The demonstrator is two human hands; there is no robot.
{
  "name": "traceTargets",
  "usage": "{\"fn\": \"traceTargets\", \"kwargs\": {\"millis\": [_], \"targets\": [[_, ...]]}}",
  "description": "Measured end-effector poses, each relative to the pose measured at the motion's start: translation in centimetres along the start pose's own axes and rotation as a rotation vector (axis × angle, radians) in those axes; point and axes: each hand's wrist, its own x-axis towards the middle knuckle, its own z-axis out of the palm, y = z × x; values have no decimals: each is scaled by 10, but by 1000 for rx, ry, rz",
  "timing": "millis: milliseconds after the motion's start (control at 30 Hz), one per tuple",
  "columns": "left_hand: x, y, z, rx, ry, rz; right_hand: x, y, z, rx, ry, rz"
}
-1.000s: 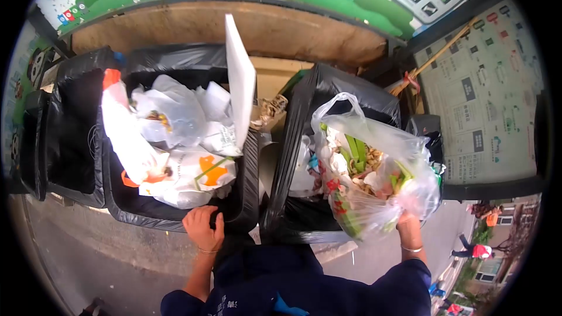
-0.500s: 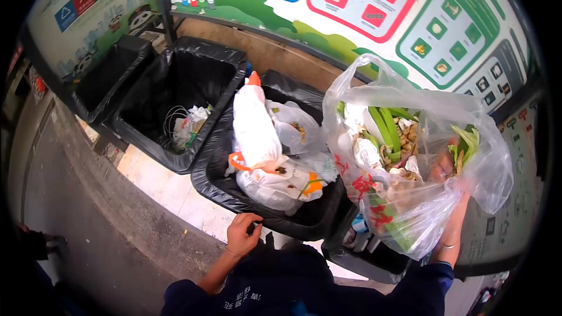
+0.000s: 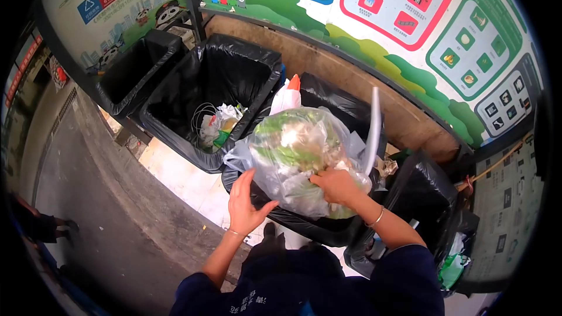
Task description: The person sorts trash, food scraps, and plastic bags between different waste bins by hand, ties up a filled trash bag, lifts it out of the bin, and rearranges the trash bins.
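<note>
A bulging clear plastic bag [image 3: 298,146] with green leaves and food scraps inside lies over the middle black-lined bin [image 3: 322,96]. My right hand [image 3: 339,188] grips the bag's near side with its fingers closed. At the bag's lower left, my left hand [image 3: 244,205] has its fingers and thumb spread, near the bin's front rim, and holds nothing. Behind the bag, the orange-tipped end of a white bag [image 3: 287,96] sticks up. A white board [image 3: 373,131] stands upright at the bin's right side.
To the left, a black-lined bin [image 3: 205,76] holds wire and crumpled waste, beside a smaller bin [image 3: 137,73]. Another lined bin [image 3: 424,193] stands right, near a green and white bag [image 3: 453,266]. Printed panels [image 3: 374,6] rise behind. A person's legs [image 3: 50,225] show far left.
My right hand has carried the clear bag left from the right-hand bin to over the middle bin. My left hand has come off the rim and spread open. The view has shifted.
</note>
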Motion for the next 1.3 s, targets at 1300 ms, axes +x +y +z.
{"fn": "traceTargets", "kwargs": {"millis": [1300], "targets": [[30,-5,94,953,-816,-101,-283,34,61,1308,654,933]]}}
